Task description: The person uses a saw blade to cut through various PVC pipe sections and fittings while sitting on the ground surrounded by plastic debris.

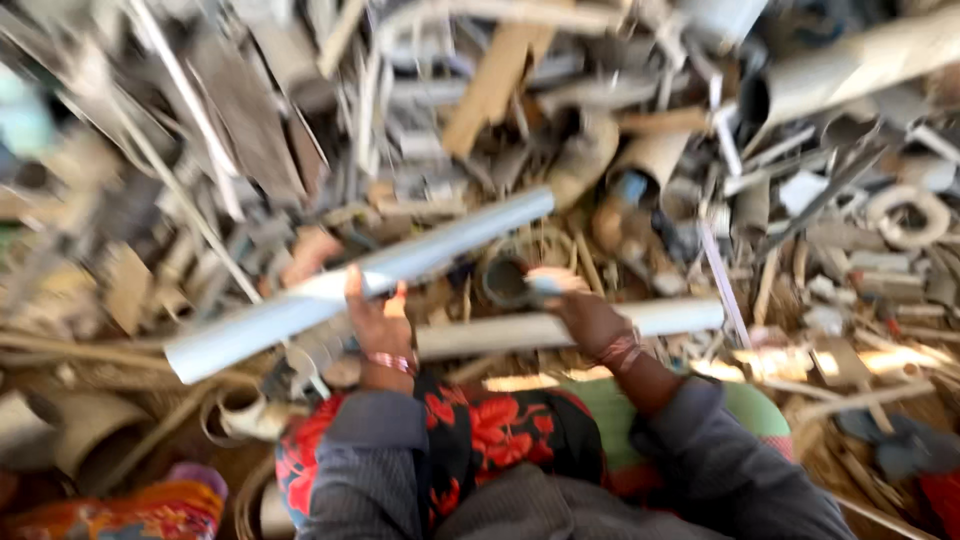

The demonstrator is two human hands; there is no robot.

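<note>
- Two hands work over a heap of scrap pipe offcuts, wood strips and plastic bits, all blurred by motion
- Left hand (375, 322) is wrapped around a long pale pipe (350, 285), fingers curled over its top near the middle of its length
- Pipe's long axis runs on a slant: the low end lies out to the left of the left hand, the high end rises up and to the right, beyond both hands and over the heap
- Right hand (590, 318) is closed on a small pale piece (548, 285); blur hides what that piece is and how the fingers sit on it
- Left hand is the only one on the long pipe; right hand is near it, apart, just below its raised half
- Second pipe (560, 328), grey-white, lies nearly level, just beyond the wrists and passing behind the right hand
- Dark pipe stub (505, 282) with its open mouth turned toward the camera sits between the hands; I cannot tell whether anything is in it
- Wide grey pipe (850, 65) lies far up and to the right of the right hand; its dark mouth shows nothing inside
- Curled offcut (240, 412), below and left of the left hand, looks hollow
</note>
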